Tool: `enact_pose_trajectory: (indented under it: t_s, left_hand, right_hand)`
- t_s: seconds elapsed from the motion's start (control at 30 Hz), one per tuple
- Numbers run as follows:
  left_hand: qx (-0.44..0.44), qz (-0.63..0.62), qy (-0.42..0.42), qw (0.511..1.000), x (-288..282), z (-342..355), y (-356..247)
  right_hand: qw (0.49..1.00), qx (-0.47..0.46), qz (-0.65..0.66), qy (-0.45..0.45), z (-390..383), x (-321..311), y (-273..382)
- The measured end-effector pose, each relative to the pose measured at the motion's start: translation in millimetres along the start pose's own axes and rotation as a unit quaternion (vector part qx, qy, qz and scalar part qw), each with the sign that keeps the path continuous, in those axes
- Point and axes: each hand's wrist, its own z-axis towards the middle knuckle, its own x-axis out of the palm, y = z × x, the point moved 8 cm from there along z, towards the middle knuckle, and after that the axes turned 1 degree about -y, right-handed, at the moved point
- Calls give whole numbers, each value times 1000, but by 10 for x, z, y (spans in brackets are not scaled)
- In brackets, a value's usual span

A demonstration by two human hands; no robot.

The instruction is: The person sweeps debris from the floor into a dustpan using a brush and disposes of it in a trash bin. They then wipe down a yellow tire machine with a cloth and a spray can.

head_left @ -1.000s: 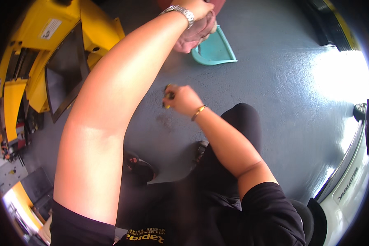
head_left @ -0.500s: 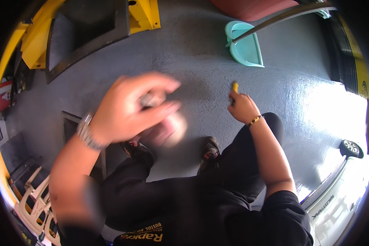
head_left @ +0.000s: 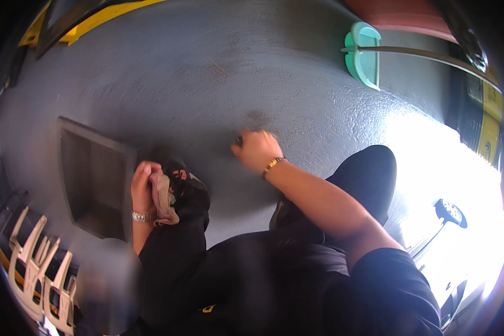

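My left hand (head_left: 143, 187), with a metal watch at its wrist, is closed around a crumpled pinkish-beige rag (head_left: 163, 201) beside my left lower leg. My right hand (head_left: 261, 150), wearing a dark and gold bracelet, reaches in front of me, low over the grey floor (head_left: 207, 95). Its fingers are curled around a small black-and-yellow object; a dark end (head_left: 239, 140) pokes out on the left. The fist hides most of it, so its kind cannot be told. A brownish patch (head_left: 257, 119) marks the floor just beyond the fist.
A dark rectangular recess or tray (head_left: 95, 173) lies left of my foot. Beige plastic chairs (head_left: 33, 263) stand at lower left, yellow metal framework (head_left: 112, 15) at far left. A turquoise long-handled dustpan (head_left: 367, 56) is at far right, and a wheel (head_left: 451, 213) at right.
My left hand has drawn down and back beside my leg with the rag. My right hand has swung left and lower, across my front, and the view has shifted.
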Motion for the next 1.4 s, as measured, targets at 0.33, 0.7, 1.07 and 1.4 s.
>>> enact_pose_trajectory:
  t_s: [0.33,0.7,1.07,1.4]
  left_hand:
    - [0,-38,-91,995,-134,89,33]
    - [81,-3,-64,995,143,256,-70]
    - [41,2,-30,999,177,287,324]
    - [27,-5,-10,1000,71,311,643]
  right_hand:
    - [995,-74,62,-39,-322,-759,373]
    - [968,-164,9,190,-257,487,255]
    - [945,-314,-41,79,643,18,680]
    - [948,-287,132,-27,746,-838,1094]
